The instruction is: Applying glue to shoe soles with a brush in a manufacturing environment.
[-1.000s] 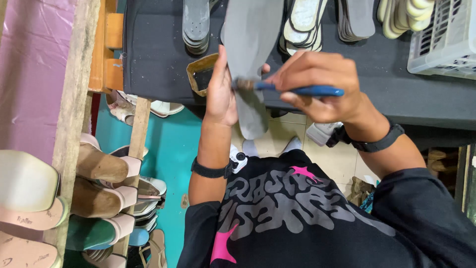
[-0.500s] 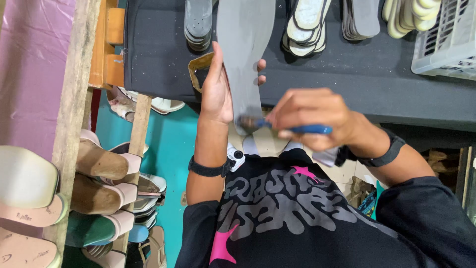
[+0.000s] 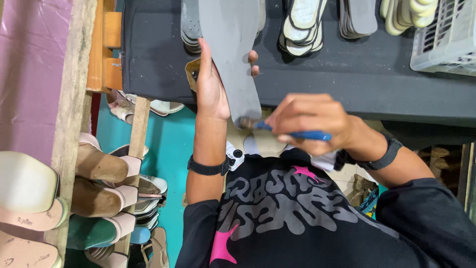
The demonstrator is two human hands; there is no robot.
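My left hand (image 3: 212, 84) grips a long grey shoe insole (image 3: 233, 54) from its left side, fingers curling over the right edge, holding it above the dark worktable (image 3: 347, 89). A blue-handled brush (image 3: 292, 133) is pinched in my right hand (image 3: 312, 124); its bristled tip touches the near end of the insole. Both wrists carry black bands. A small tan container (image 3: 192, 74) is partly hidden behind my left hand.
Stacks of insoles (image 3: 302, 25) lie along the table's far side, and a white slotted basket (image 3: 444, 39) stands at the right. At the left, a wooden rack (image 3: 74, 124) holds pink, brown and green heeled sandals (image 3: 99, 193) above a teal floor.
My right hand has drawn the brush down the insole toward its near end. The left hand and insole shifted slightly to the left and up in view.
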